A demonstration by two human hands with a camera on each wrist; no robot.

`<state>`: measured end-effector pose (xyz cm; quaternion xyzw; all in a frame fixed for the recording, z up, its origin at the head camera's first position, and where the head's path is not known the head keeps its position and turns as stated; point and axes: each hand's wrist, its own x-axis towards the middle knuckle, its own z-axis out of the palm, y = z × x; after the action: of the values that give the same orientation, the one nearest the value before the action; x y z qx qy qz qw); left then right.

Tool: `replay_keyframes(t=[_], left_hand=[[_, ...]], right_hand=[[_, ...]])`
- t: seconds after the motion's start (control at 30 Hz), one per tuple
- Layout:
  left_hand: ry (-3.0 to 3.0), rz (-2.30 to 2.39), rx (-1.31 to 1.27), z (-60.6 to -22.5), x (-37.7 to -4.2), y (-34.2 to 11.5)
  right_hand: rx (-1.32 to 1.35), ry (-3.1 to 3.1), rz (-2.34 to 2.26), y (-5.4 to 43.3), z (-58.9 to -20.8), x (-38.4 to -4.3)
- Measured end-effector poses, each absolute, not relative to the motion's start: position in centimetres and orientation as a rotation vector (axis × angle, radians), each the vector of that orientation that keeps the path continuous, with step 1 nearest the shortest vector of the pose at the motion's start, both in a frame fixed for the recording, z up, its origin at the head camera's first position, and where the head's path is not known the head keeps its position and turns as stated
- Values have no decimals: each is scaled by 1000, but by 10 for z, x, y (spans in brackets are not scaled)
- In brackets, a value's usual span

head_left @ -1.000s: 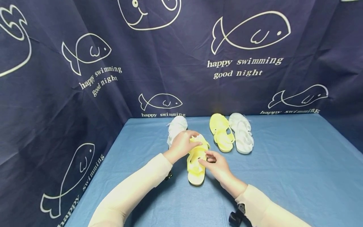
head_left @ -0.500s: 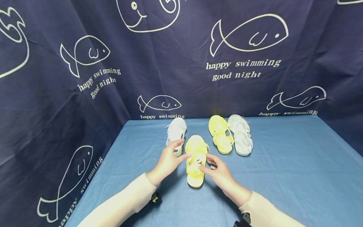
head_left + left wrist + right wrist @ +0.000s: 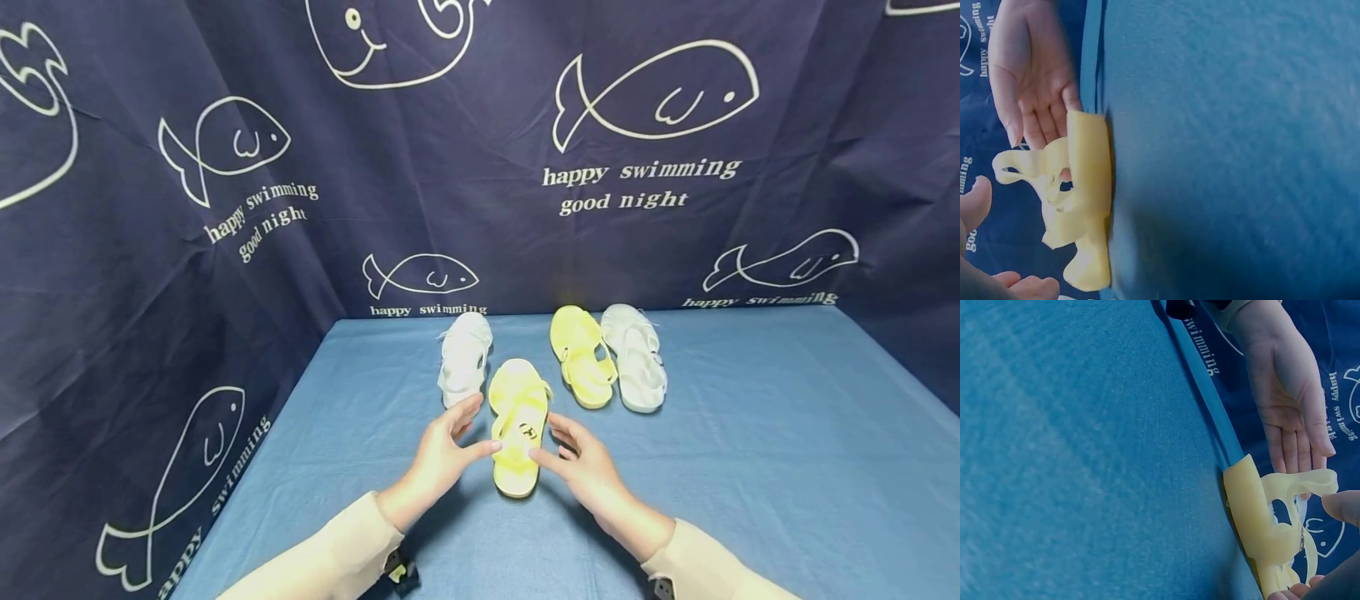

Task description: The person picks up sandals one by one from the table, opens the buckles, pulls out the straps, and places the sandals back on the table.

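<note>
A yellow sandal [image 3: 517, 475], strap side up, lies on the blue cloth between my two hands. In both wrist views its heel and straps [image 3: 1088, 150] show from the side. My left hand [image 3: 438, 454] is just left of it, fingers extended and apart from the sole, thumb reaching toward its side. On the other side my right hand [image 3: 592, 475] has its fingers beside the sole and its thumb [image 3: 1342, 506] close to the strap; whether it touches cannot be told. Beyond my left fingertips lies a white sandal [image 3: 465, 358].
Farther back to the right, another yellow sandal [image 3: 581, 358] and another white sandal [image 3: 636, 358] lie side by side. A blue cloth [image 3: 750, 467] covers the table. Dark blue curtains [image 3: 450, 167] printed with fish hang behind and on the left.
My left hand has let go of the near yellow sandal's toe end and come back toward me to its left side. My right hand has slid slightly nearer along the right side.
</note>
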<state>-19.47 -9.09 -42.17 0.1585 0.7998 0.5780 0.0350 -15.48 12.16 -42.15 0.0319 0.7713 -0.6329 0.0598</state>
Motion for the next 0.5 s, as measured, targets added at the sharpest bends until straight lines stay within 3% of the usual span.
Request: replay_keyframes(t=[0.5], left_hand=[[2189,1913,388,-430,-182,-76]], right_hand=[[113,2265,-1943,125,-423,-147]])
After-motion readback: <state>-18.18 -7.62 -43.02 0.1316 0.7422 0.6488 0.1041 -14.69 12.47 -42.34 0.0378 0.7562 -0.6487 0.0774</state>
